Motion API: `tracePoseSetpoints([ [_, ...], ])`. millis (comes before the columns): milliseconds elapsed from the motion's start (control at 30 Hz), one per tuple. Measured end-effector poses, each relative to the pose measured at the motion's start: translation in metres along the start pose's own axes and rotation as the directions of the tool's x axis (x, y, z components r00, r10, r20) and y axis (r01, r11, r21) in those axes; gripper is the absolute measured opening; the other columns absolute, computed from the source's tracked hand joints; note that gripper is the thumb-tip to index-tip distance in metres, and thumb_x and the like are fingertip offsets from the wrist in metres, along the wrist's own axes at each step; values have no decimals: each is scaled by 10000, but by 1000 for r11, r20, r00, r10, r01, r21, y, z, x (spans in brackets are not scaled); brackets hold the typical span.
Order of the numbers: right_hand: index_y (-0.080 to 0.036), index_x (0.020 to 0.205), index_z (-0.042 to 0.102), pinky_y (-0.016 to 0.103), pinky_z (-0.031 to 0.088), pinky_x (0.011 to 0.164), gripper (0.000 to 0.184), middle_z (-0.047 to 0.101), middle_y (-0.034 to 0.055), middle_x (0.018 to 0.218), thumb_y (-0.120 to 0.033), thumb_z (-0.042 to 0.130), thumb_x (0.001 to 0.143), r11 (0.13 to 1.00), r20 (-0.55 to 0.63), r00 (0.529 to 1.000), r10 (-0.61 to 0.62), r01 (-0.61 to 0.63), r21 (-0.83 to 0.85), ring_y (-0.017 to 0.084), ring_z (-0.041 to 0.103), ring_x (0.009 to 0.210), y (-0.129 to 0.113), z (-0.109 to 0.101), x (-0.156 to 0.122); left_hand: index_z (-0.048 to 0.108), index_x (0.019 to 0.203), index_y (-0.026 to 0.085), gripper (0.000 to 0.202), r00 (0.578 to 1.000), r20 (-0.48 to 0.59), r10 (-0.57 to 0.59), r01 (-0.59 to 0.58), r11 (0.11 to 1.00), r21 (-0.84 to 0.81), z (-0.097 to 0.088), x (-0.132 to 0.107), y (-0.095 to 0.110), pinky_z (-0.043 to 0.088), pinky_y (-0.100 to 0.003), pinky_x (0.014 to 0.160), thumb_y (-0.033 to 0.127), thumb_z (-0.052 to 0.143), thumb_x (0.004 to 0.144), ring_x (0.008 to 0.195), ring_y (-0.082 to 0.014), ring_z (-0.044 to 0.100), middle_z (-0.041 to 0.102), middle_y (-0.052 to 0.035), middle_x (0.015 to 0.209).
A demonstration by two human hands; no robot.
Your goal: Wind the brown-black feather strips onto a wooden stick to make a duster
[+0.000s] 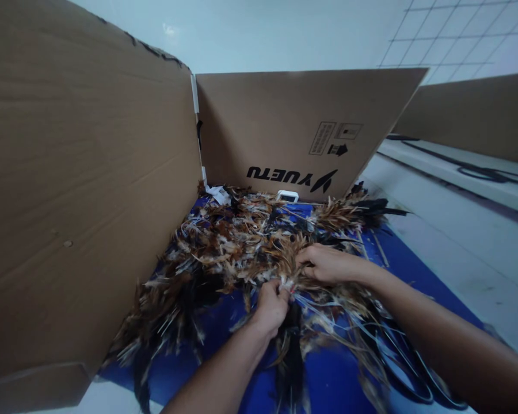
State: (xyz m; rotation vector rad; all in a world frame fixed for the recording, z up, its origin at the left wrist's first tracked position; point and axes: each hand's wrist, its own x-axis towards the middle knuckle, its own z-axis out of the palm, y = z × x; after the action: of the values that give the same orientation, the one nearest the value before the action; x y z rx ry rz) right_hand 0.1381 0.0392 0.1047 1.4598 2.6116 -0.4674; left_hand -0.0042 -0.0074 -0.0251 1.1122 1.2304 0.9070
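Note:
A wide heap of brown, tan and black feathers (pixel 224 244) covers much of a blue surface (pixel 328 382). My left hand (pixel 271 307) is closed, thumb against fingers, on the pale base of a small bunch of tan feathers (pixel 287 259). Just right of it and slightly farther away, my right hand (pixel 326 263) has its fingers curled into the same bunch; its fingertips are partly hidden. Long black feathers (pixel 290 356) hang below my left hand. Pale thin quills or strips (pixel 315 307) lie under my right wrist.
Tall cardboard walls stand at the left (pixel 90 190) and back (pixel 263 126), the back one printed YUETU. A small white device with a dark screen (pixel 287 196) sits at its foot. Dark looped straps (pixel 408 374) lie lower right; a pale ledge with a black cord (pixel 479 169) runs beyond.

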Motion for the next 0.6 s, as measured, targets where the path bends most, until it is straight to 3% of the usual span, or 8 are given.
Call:
tracePoseSetpoints([
  [133, -165, 767, 705, 201, 398, 618, 230, 675, 16, 705, -149, 496, 673, 991, 38, 999, -30, 25, 133, 149, 584, 672, 3, -2, 8, 622, 743, 161, 207, 999, 10, 39, -40, 998, 48, 0, -1, 1, 371, -210, 560, 354, 550, 765, 573, -119, 466, 555, -6, 607],
  [233, -153, 761, 715, 195, 386, 573, 243, 671, 7, 669, -128, 510, 635, 991, 103, 994, -21, 7, 133, 137, 564, 625, 1, -3, 14, 632, 775, 158, 187, 999, -2, 46, -46, 997, 66, 0, -1, 3, 376, -211, 574, 324, 547, 764, 598, -127, 482, 575, -12, 630],
  [600, -179, 815, 748, 240, 405, 585, 305, 719, 80, 781, -84, 528, 626, 978, 190, 981, 30, 11, -209, 198, 632, 720, -26, -6, 31, 636, 795, 151, 200, 997, 38, 71, -76, 985, 154, -2, -1, 3, 385, -215, 584, 322, 535, 774, 630, -148, 520, 605, -30, 644],
])
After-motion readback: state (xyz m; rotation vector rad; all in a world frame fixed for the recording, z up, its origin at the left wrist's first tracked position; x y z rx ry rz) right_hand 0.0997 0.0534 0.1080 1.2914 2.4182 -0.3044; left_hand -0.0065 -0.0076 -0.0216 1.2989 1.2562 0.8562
